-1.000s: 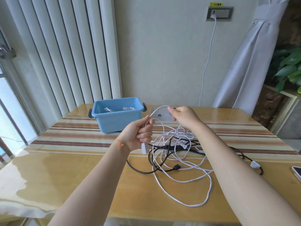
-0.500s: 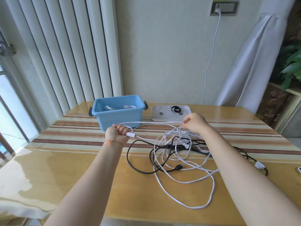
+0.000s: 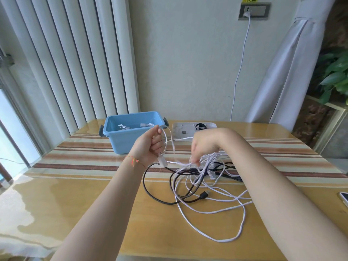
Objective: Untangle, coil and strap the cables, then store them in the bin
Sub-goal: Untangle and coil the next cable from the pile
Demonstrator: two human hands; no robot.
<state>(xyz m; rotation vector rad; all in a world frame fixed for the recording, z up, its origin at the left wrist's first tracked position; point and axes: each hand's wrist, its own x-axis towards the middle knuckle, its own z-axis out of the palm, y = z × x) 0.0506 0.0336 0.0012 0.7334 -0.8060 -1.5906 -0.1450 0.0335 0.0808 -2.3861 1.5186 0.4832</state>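
Left hand (image 3: 150, 146) raised above the table (image 3: 94, 213), fingers curled round a loop of white cable (image 3: 216, 211); the cable's white connector (image 3: 163, 161) hangs just below the fist. A thin orange string sits on the left wrist. Right hand (image 3: 204, 147) points fingers down into the top of the tangle (image 3: 203, 170), fingertips pinching a bunch of white strands; motion blur there, exact strands unclear. A short stretch of white cable runs between the 2 hands.

The tangle lies on the table in front of the right hand, mixed white and black cable. Black cable (image 3: 148, 189) loops out left, its USB plug (image 3: 204, 194) resting near the middle of the pile. A long white loop trails toward the near edge of the table.

Blue bin (image 3: 122, 140) stands at the far left side of the table, behind the left hand, with some white cables (image 3: 128, 127) already inside. Just right of the bin a white lid (image 3: 188, 129) lies flat, a black strap (image 3: 200, 126) on it. Phone (image 3: 343, 198) at the right edge of the table, partly cut off. Wall socket (image 3: 253, 11) above with a white cord plugged in.
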